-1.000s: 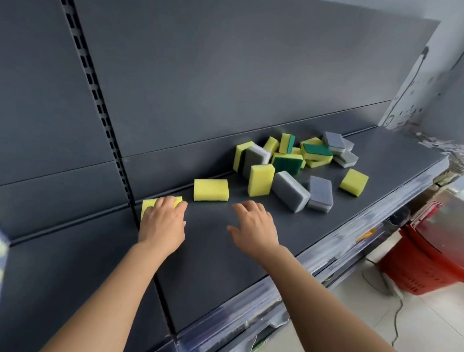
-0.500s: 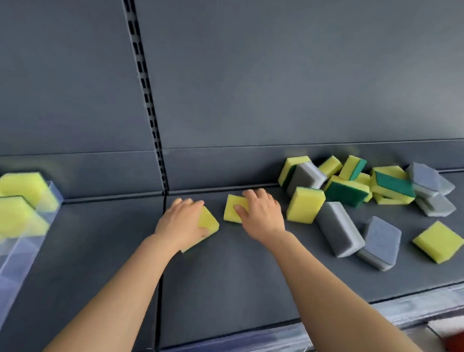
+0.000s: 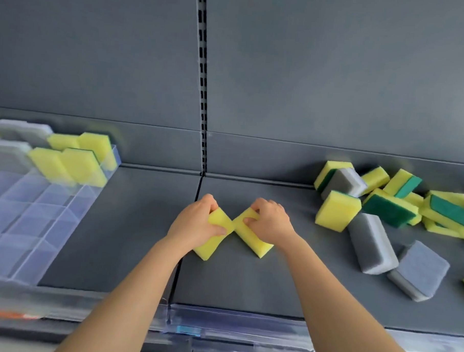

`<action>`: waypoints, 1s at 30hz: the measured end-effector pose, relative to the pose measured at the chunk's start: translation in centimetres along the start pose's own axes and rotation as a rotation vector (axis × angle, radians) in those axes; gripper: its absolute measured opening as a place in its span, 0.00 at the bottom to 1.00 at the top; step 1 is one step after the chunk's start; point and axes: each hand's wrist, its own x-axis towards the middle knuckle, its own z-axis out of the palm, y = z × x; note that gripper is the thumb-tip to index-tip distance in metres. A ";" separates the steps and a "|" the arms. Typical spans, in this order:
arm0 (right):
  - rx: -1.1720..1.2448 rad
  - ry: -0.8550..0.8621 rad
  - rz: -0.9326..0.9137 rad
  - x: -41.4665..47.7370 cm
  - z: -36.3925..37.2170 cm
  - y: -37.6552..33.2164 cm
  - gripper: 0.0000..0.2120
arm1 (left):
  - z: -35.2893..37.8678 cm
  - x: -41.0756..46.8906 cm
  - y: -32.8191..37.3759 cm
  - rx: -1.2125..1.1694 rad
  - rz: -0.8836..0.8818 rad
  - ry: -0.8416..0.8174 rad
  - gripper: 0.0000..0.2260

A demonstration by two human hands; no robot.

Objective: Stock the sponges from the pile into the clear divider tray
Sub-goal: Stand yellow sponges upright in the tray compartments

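Hand status: left hand grasps one yellow sponge, thumb on the near face, fingers curled over the far edge; right hand grasps a second yellow sponge the same way. Both sponges are tilted, inner corners touching (W-shaped outline), low over the gray shelf. Ref. hands: pile of yellow, yellow/green and gray sponges at 3 o'clock, well apart. Clear divider tray at 9 o'clock; far compartments hold yellow and gray sponges, img. blurred there.

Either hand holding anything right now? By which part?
Both. The left hand grips a yellow sponge by its upper end; the right hand grips a second yellow sponge likewise. Inner corners meet.
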 end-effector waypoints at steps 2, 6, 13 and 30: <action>0.103 -0.002 -0.025 -0.2 0.1 -1.1 0.13 | -0.6 -0.8 -0.9 -0.025 -0.005 0.016 0.17; 0.283 0.051 -0.048 -0.9 0.2 -4.5 0.08 | -3.0 -2.6 -2.8 -0.068 0.014 0.094 0.15; 0.512 0.200 -0.232 -3.0 0.8 -14.2 0.18 | -10.1 -6.8 -8.4 -0.260 -0.003 0.293 0.10; 0.720 0.319 -0.386 -8.6 9.3 -37.3 0.13 | -26.1 -17.6 -26.2 -0.369 -0.013 0.501 0.14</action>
